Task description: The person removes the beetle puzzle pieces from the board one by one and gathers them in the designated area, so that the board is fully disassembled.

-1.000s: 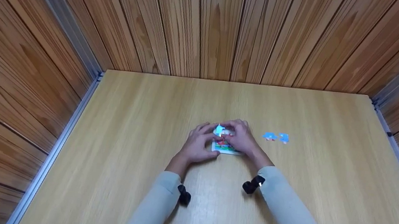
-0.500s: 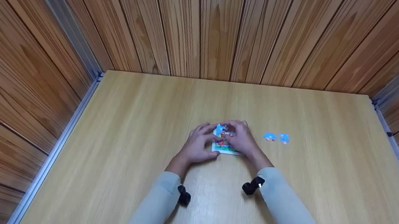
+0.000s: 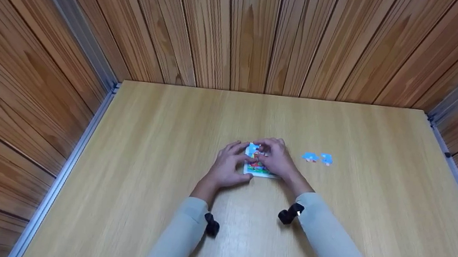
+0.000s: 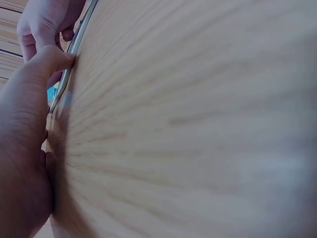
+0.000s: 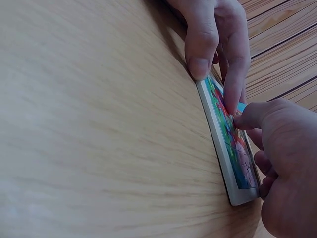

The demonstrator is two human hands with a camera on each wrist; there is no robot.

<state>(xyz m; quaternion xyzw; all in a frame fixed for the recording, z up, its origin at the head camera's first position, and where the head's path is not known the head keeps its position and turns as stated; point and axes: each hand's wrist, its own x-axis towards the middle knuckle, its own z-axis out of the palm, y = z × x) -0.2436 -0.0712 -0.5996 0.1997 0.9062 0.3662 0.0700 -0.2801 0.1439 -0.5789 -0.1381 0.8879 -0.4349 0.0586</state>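
on pale wooden tabletop (image 3: 155, 150), plank walls (image 3: 250, 34) around, hands (image 3: 226, 165) (image 3: 276, 160) spread, touching framed puzzle (image 3: 259, 170)

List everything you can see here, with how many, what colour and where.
Puzzle board: one, white border with multicoloured picture, mid-table beneath the hands.
Loose puzzle pieces: two, mostly blue, right of the board.
Table: one, light wood, under the board and pieces.
Walls: three, brown wood planks, far, left and right sides.
Metal strips: several, grey, along table sides and wall corners.
Wrist devices: two, black, one by each cuff.
Sleeves: two, pale grey-green, on the forearms.
Left hand: one, bare, holding the board's left side.
Right hand: one, bare, over the board's right side; can't tell if it pinches a piece.
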